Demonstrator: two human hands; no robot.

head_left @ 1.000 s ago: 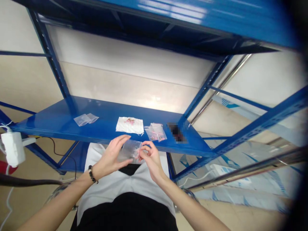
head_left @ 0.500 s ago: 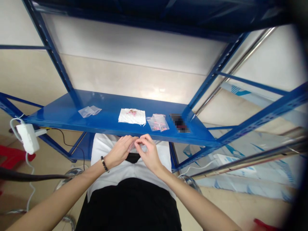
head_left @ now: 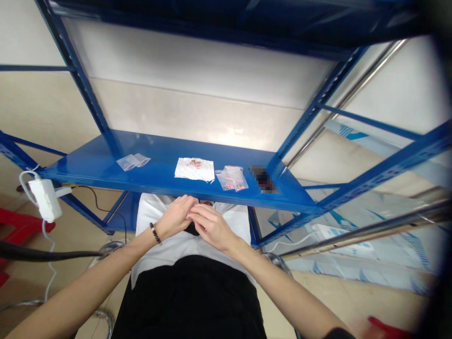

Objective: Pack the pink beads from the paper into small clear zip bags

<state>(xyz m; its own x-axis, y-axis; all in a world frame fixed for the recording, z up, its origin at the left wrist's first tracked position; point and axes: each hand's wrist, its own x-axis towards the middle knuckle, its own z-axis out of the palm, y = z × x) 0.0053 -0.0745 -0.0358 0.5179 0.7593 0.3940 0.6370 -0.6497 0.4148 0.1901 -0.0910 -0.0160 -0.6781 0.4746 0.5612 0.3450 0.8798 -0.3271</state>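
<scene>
My left hand (head_left: 179, 213), with a dark beaded bracelet (head_left: 154, 233) at the wrist, is closed just in front of the shelf edge, over my lap. My right hand (head_left: 212, 227) is closed against its fingertips. Between them is a small clear plastic bag, now almost wholly hidden by the fingers. Beyond the hands, a white cloth or paper (head_left: 194, 174) lies on the blue shelf with small pink and brownish pieces (head_left: 196, 163) on it. Right of that lie clear zip bags (head_left: 233, 178) holding small coloured beads.
Flat clear bags (head_left: 133, 161) lie at the left of the blue shelf (head_left: 158, 146). A blurred-out dark object (head_left: 263, 179) is at its right. A white power strip (head_left: 47, 200) hangs by the left end. Blue uprights frame both sides, with an upper shelf (head_left: 226, 28) overhead.
My right hand has closed from a raised pinch and flattened against the left fingers. The translucent, pink-tinged bag seen between them is now mostly covered.
</scene>
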